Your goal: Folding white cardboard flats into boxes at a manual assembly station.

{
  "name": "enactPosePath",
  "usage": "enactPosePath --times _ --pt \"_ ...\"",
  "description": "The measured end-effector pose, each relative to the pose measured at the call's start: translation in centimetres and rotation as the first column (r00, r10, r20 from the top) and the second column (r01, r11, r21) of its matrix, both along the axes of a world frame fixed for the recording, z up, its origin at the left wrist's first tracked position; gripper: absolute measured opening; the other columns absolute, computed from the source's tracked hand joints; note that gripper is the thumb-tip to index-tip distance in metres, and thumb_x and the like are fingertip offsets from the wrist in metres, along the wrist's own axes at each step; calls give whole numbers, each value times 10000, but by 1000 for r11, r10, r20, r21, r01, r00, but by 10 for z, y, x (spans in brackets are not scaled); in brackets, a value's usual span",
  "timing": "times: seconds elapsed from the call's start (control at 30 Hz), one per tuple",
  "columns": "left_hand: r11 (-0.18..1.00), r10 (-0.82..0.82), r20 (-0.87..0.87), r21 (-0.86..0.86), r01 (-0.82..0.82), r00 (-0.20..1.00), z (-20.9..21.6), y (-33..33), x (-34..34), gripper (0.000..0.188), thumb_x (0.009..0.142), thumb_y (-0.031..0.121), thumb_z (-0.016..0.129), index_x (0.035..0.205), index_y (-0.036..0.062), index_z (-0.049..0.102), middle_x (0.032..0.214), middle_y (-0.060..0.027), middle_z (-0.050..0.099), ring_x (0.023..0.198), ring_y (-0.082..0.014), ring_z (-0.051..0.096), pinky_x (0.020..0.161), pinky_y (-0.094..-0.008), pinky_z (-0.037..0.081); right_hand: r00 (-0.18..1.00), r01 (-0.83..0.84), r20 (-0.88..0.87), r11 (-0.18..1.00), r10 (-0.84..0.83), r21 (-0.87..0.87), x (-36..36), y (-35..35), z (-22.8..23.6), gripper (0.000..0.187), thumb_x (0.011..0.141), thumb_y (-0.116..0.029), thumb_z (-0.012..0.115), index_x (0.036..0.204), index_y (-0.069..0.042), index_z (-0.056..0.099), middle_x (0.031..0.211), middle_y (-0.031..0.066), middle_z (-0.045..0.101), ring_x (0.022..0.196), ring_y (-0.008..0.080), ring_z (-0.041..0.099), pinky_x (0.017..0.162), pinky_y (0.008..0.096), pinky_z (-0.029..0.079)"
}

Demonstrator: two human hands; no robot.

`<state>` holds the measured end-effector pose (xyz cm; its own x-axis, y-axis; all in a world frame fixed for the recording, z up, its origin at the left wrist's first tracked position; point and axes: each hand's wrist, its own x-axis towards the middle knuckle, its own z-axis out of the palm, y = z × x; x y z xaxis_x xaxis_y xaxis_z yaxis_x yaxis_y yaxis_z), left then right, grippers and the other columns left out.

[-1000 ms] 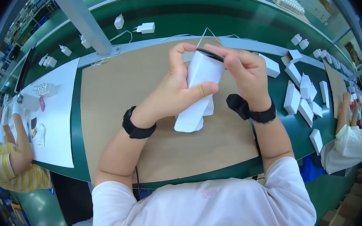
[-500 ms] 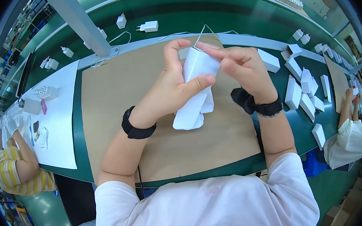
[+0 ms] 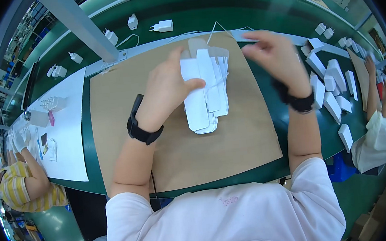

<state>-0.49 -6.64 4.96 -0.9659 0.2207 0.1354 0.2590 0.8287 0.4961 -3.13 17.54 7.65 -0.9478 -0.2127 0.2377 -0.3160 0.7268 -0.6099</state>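
The stack of flat white boxes (image 3: 206, 91) sat in the middle of the brown mat (image 3: 177, 154), closer to its far edge than its near one. The boxes were not folded up yet, and they were fanned out a bit, one on top of another.

At the far left edge of the worktop, another person in a yellow striped shirt (image 3: 18, 191) was working beside a white sheet (image 3: 69, 145). Some small white plugs (image 3: 55, 70) lay near the far left corner, and one white charger (image 3: 163, 26) lay past the far edge of the mat.

The left hand (image 3: 165, 88) held the stack of flat white boxes. Its thumb pressed on top of them and its fingers were under them, so the grip was closed on the stack. A black band (image 3: 141, 127) went around that wrist.

The right hand (image 3: 275, 58) was up above the far right corner of the mat, just beside the stack but not touching it. Its fingers were loose and held nothing. It looked a little blurry.

Along the right edge of the worktop lay many small folded white boxes (image 3: 331, 97). Past them, another person in a white top (image 3: 378, 136) was working.
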Motion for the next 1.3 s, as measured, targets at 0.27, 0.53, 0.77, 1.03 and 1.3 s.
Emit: enactPosePath --times 0.27,0.53,0.77,1.03,1.3 --pt "795 -87 -154 585 162 984 0 15 9 637 724 43 701 1273 37 377 905 -98 609 846 -166 607 722 -269 499 942 -290 -242 928 233 -234 23 -58 -25 398 841 -188 623 1223 -111 540 980 115 638 708 140 610 668 250 493" --pt "740 -309 -147 583 335 939 3 19 14 863 718 230 762 1376 79 225 1098 -147 542 984 -224 566 834 -337 459 939 -289 -47 708 341 -645 17 -39 -7 213 861 -183 619 764 -42 492 856 23 580 768 85 566 652 205 467" --pt "353 -386 -105 901 252 917 -1 35 14 895 797 297 694 1417 155 64 1081 -142 526 932 -193 558 782 -321 466 946 -308 -172 598 274 -740 28 -49 -11 186 846 -150 638 927 -53 502 839 15 567 785 82 544 692 214 442" --pt "414 -473 47 893 175 880 -9 27 8 634 873 303 590 1326 168 169 1087 -127 501 969 -181 540 770 -316 468 890 -317 -73 495 450 -809 15 -42 -29 155 878 -186 604 896 -44 545 804 -24 525 743 48 470 683 182 386" --pt "333 -542 164 942 31 824 3 22 8 753 856 320 609 1305 109 43 1001 -140 526 892 -217 585 721 -328 497 905 -417 -249 603 345 -680 12 -37 -21 255 889 -219 575 1039 -24 642 1075 117 634 903 156 607 793 257 478"
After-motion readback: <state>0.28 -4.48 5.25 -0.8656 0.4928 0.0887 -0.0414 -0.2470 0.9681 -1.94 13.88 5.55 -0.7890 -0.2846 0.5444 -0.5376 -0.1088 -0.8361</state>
